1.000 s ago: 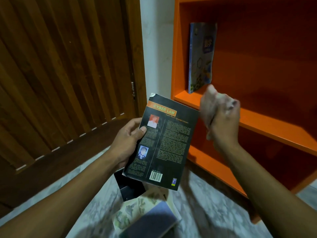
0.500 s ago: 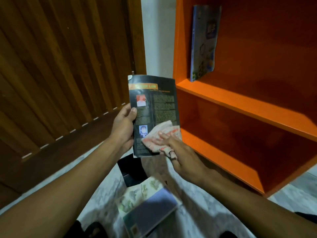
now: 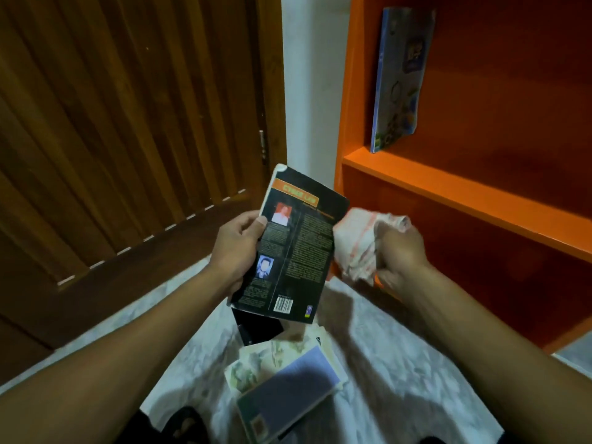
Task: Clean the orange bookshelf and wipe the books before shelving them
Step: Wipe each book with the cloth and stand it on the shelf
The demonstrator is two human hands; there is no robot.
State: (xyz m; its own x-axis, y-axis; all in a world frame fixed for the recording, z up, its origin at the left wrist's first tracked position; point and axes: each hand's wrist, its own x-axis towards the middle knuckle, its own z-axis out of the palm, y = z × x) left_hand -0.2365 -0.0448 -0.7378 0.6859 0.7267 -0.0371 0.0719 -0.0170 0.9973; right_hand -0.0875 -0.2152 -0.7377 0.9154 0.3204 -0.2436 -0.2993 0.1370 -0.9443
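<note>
Left hand grips the black book by its left edge, left of the orange bookshelf. Right hand clutches the cloth beside the book. Risk: one-edge hold may slip under wiping pressure, dropping it onto the floor books.

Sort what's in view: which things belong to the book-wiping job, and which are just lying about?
Job: black book in left hand; cloth in right hand; orange bookshelf; shelved blue book; floor books.
Lying about: wooden door; black box.

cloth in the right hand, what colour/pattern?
The cloth is whitish with faint orange-red stripes, blurred; head view, the only one.
</note>
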